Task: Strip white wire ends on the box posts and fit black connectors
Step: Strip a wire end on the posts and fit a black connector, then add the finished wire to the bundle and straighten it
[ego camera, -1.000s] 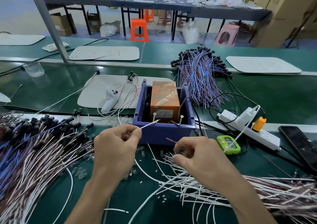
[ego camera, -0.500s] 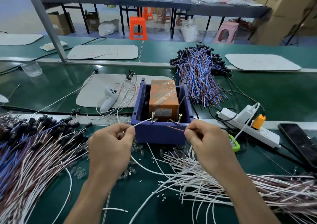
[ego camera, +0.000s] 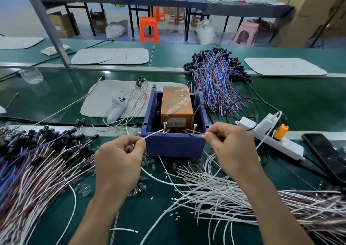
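A purple box (ego camera: pixel 174 145) stands on the green bench with an orange block (ego camera: pixel 177 108) inside and two brass posts on its front wall. My left hand (ego camera: pixel 119 158) pinches a white wire (ego camera: pixel 153 134) whose tip touches the left post (ego camera: pixel 165 127). My right hand (ego camera: pixel 230 147) pinches a reddish wire end (ego camera: pixel 198 132) held against the right post (ego camera: pixel 194 130). A white wire loops on the bench between the hands. Loose white wires (ego camera: pixel 234 198) lie under my right forearm. Wires with black connectors (ego camera: pixel 37 160) are piled at the left.
A blue and brown wire bundle (ego camera: pixel 215 81) lies behind the box. A white power strip (ego camera: pixel 269 138) with an orange plug and a dark phone (ego camera: pixel 325 154) sit at the right. A white controller (ego camera: pixel 117 108) rests on a grey mat. Small clear parts are scattered near the box.
Both hands have risen toward the box. The white wire tip has reached the left post and the reddish wire end the right post.
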`<action>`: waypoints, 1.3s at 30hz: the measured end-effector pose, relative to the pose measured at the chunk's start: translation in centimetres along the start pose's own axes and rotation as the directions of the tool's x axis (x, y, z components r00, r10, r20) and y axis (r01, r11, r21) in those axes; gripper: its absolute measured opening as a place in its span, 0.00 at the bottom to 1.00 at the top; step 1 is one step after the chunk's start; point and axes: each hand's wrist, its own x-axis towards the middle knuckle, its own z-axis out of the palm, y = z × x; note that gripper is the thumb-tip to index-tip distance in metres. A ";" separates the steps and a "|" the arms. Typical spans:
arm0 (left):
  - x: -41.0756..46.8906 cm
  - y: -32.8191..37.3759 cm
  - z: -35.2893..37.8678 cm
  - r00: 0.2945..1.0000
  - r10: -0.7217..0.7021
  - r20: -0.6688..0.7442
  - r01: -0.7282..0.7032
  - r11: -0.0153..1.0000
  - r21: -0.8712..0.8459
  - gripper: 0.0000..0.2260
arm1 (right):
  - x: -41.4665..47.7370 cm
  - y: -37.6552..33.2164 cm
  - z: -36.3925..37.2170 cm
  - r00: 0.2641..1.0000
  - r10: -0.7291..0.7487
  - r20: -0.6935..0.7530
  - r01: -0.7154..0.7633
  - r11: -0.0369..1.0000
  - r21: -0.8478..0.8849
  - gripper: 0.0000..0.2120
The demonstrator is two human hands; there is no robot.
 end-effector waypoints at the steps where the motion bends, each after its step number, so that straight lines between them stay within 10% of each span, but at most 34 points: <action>1: 0.0 0.0 0.0 1.000 0.001 0.001 -0.001 1.000 -0.003 0.12 | 0.0 0.0 0.0 1.000 0.002 -0.002 -0.002 1.000 -0.003 0.10; 12: -0.2 -0.4 -0.2 0.999 0.035 0.040 -0.033 0.999 -0.039 0.09 | -0.5 -0.8 -1.0 0.995 0.009 0.099 -0.004 0.999 -0.047 0.09; 20: -1.8 0.3 1.4 0.844 0.006 0.537 0.104 0.979 -0.174 0.03 | -2.5 0.0 -8.4 0.893 0.276 0.356 -0.013 0.805 -0.593 0.08; 32: -6.5 5.2 10.9 0.656 -0.028 0.755 -0.052 0.995 0.082 0.09 | -6.4 6.4 -17.9 0.864 0.499 -0.058 -0.326 0.468 -0.821 0.10; 39: -7.6 4.6 12.1 0.714 -0.057 0.698 -0.181 0.948 0.262 0.07 | -9.6 8.9 -13.8 0.911 0.413 -0.001 -0.353 0.779 -0.519 0.05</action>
